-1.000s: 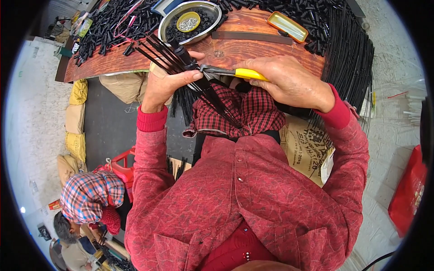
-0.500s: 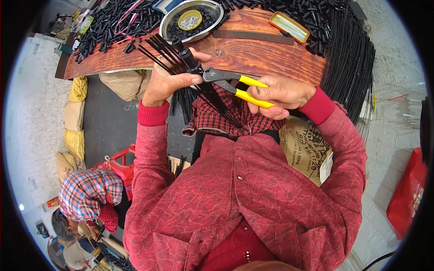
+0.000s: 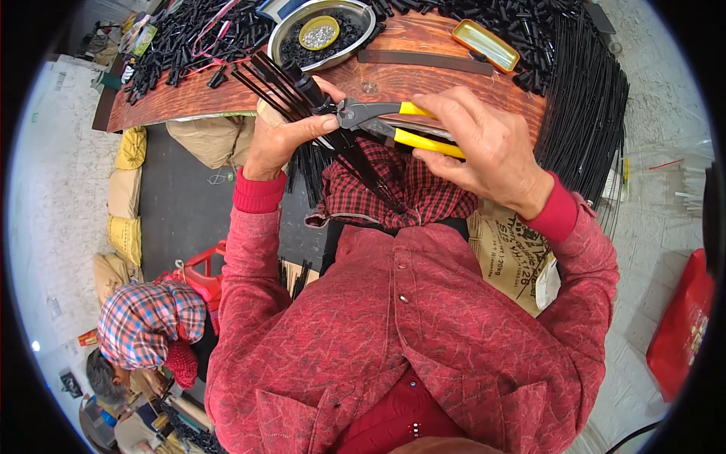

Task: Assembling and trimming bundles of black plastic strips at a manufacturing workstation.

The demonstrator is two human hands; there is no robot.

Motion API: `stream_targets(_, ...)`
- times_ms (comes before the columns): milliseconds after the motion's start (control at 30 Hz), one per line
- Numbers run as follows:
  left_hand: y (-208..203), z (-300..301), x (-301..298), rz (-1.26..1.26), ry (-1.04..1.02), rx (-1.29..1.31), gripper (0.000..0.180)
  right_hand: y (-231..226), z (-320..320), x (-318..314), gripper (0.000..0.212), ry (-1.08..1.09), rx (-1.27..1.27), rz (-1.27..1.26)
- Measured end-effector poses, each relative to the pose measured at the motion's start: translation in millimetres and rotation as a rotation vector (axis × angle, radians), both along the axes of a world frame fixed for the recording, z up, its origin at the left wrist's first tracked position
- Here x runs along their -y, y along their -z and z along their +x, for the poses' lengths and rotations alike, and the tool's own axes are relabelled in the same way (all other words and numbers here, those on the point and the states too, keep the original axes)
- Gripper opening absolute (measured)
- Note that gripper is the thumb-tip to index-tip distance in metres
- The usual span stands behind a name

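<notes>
Around the upper middle of the frame, the left hand's (image 3: 274, 142) fingers are holding black sticks (image 3: 368, 174) and a black tube (image 3: 308, 90), likely keeping them steady together. The right hand's (image 3: 491, 145) fingers are grasping pliers (image 3: 367, 114) by their yellow handles (image 3: 429, 143), maybe for good grip.

Red bag (image 3: 678, 329) rt — co-wkr (image 3: 151, 321) lft

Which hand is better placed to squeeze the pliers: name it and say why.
Probably the right hand: it holds the pliers by their spread yellow handles, while the left hand grips thin black rods.
</notes>
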State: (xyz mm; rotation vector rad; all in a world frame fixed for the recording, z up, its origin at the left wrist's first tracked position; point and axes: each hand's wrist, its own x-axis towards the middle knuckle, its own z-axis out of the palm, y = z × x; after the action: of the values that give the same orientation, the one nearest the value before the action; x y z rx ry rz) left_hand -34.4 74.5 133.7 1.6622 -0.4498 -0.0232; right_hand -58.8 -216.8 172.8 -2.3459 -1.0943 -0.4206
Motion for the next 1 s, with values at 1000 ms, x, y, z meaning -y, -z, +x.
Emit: stream_targets(1000,-1,4,3,0.019,0.010,-0.009,0.030,-14,15,20,0.043,-0.051,-1.047,0.054)
